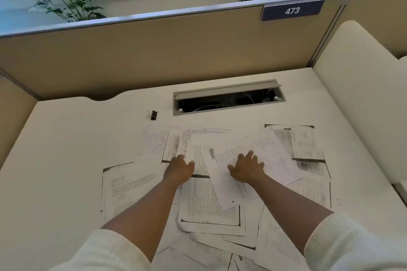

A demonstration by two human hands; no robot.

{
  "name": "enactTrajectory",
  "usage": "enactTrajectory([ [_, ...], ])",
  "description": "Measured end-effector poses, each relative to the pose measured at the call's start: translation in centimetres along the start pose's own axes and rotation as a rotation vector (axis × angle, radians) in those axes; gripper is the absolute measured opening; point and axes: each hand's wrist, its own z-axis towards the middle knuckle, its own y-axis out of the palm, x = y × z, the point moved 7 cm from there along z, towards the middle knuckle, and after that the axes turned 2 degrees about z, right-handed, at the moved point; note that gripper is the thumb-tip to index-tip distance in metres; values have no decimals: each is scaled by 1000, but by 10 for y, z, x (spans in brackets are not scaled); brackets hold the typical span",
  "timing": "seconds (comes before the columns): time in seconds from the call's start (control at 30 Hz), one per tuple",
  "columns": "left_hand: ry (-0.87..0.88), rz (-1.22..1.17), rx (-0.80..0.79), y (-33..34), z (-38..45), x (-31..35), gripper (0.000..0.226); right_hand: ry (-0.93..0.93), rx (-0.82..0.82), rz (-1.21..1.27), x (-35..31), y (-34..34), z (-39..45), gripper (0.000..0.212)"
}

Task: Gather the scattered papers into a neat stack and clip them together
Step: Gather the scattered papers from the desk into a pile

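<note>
The papers lie all over the desk, both flat hands, left and right, rest on them holding nothing, and the clip waits unused nearby.

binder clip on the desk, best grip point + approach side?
Take the binder clip by its wire handles, which point left and appear folded close together; the black body faces right, toward the cable tray. Come from above and the left with the left hand, a thumb-and-finger pinch. It lies apart from the papers, unobstructed.
</note>
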Motion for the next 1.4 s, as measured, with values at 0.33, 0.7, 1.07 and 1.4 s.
enactTrajectory([
  [0.33, -119, -234, -4, 11, -3, -17, 64, -54, -80, -125, -6, 26, 2, 75],
  [0.7, -160, -376, -44, 15, 2, -20, 33, -457, -113, -298, -25, 47, -7, 82],
  [1.07, -127, -389, -39, 19, 3, -19, 36, -498, -118, -22, -19, 40, -9, 79],
  [1.4, -187, -533, -233, 20, -5, -21, 46, 337, 294, 685, 47, -10, 11, 62],
])
